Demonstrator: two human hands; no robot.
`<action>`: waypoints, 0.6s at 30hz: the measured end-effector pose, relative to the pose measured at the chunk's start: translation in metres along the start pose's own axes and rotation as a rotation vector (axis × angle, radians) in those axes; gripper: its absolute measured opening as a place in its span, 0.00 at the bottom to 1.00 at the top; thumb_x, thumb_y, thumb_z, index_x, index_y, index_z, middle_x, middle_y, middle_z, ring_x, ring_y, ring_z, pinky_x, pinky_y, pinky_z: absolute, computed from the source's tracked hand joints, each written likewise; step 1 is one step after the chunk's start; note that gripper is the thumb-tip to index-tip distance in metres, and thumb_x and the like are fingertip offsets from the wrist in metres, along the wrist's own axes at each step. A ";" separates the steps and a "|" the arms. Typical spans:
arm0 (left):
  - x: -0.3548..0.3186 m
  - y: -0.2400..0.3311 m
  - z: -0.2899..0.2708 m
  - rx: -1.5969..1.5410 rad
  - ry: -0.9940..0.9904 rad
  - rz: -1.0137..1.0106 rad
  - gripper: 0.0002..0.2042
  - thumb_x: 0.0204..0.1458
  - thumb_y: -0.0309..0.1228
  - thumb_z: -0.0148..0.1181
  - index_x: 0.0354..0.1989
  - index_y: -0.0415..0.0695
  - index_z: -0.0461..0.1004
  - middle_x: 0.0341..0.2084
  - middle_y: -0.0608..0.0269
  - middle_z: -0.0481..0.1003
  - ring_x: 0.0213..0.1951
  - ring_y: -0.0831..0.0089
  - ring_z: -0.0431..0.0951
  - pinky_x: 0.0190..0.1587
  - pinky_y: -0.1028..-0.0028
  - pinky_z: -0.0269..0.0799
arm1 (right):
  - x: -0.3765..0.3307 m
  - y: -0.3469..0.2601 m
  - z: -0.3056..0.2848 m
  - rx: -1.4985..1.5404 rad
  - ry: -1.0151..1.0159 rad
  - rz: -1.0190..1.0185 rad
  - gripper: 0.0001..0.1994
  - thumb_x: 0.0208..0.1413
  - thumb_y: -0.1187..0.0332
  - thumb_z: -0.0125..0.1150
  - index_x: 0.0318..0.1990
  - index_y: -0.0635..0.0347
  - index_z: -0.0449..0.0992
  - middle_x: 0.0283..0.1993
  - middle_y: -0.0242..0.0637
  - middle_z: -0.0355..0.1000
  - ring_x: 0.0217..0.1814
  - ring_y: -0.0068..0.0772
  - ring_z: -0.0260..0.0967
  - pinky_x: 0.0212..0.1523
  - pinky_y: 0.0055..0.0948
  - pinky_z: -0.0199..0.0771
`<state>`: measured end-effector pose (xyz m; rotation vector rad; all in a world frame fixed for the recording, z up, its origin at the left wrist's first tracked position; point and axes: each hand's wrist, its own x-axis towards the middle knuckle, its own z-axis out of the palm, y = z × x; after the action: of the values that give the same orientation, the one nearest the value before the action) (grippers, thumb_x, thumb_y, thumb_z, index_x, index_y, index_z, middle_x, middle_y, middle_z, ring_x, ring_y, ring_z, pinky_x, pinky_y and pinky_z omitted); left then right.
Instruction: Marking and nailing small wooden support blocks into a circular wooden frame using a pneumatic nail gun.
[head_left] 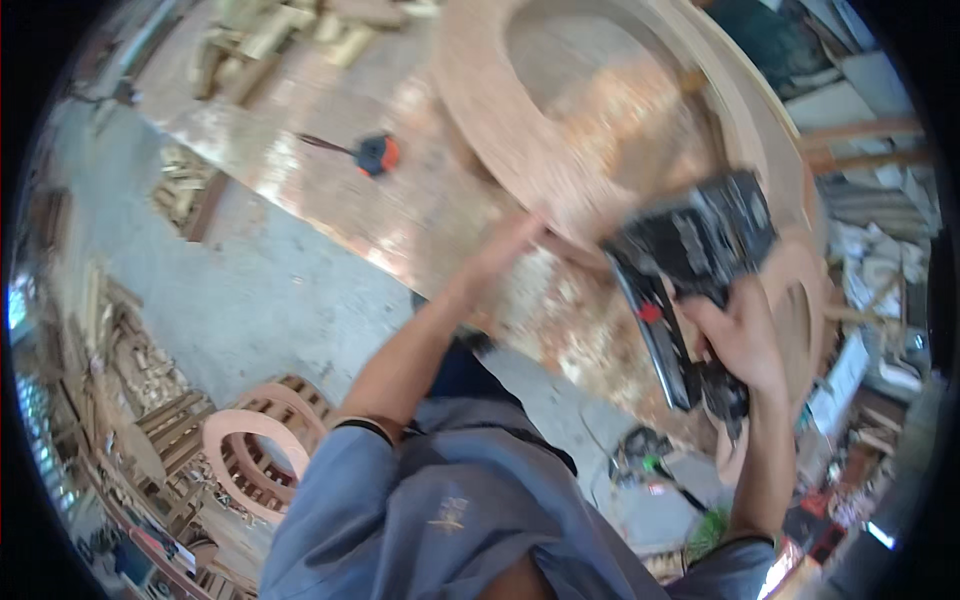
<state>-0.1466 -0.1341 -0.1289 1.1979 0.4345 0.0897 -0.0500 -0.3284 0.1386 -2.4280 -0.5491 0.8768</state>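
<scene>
My right hand [740, 335] is wrapped around the handle of a black nail gun [690, 240], which has a long slanted magazine and a red spot on its side. The tool's head is over the near edge of a large oval wooden frame [485, 110] on the workbench. My left hand [515, 242] is at that frame's near edge, beside the nail gun. Motion smears its fingers, so their grip is unclear. Another curved wooden piece [800, 290] with an opening lies to the right, partly behind my right hand.
An orange and black tape measure [376, 155] lies on the dusty workbench [430, 220]. Wood offcuts [260, 40] are heaped at its far left. Round wooden frames [255, 450] stand on the floor at lower left. A power tool with a cord [645, 455] is below the bench's near edge.
</scene>
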 end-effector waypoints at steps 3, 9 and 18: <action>-0.005 0.013 -0.050 0.121 -0.115 0.067 0.17 0.58 0.41 0.55 0.45 0.38 0.75 0.33 0.65 0.75 0.37 0.75 0.74 0.41 0.75 0.71 | -0.001 0.006 0.002 0.074 0.037 0.020 0.07 0.50 0.72 0.58 0.25 0.68 0.72 0.15 0.30 0.67 0.14 0.21 0.64 0.15 0.23 0.62; 0.043 0.131 -0.202 0.174 0.433 0.172 0.12 0.50 0.31 0.60 0.42 0.39 0.78 0.27 0.66 0.78 0.29 0.81 0.76 0.33 0.77 0.73 | 0.010 -0.002 0.002 0.189 0.108 -0.035 0.03 0.49 0.77 0.57 0.28 0.69 0.75 0.17 0.30 0.68 0.16 0.19 0.65 0.16 0.22 0.63; 0.240 0.189 -0.369 1.537 0.338 0.753 0.22 0.46 0.28 0.54 0.53 0.42 0.73 0.54 0.51 0.71 0.54 0.55 0.71 0.58 0.60 0.64 | 0.016 -0.062 0.019 0.170 0.137 0.322 0.09 0.51 0.77 0.57 0.41 0.67 0.73 0.22 0.32 0.69 0.16 0.21 0.66 0.15 0.23 0.65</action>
<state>-0.0348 0.3321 -0.1306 2.8512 0.2754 0.7070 -0.0634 -0.2654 0.1539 -2.4309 -0.0298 0.8355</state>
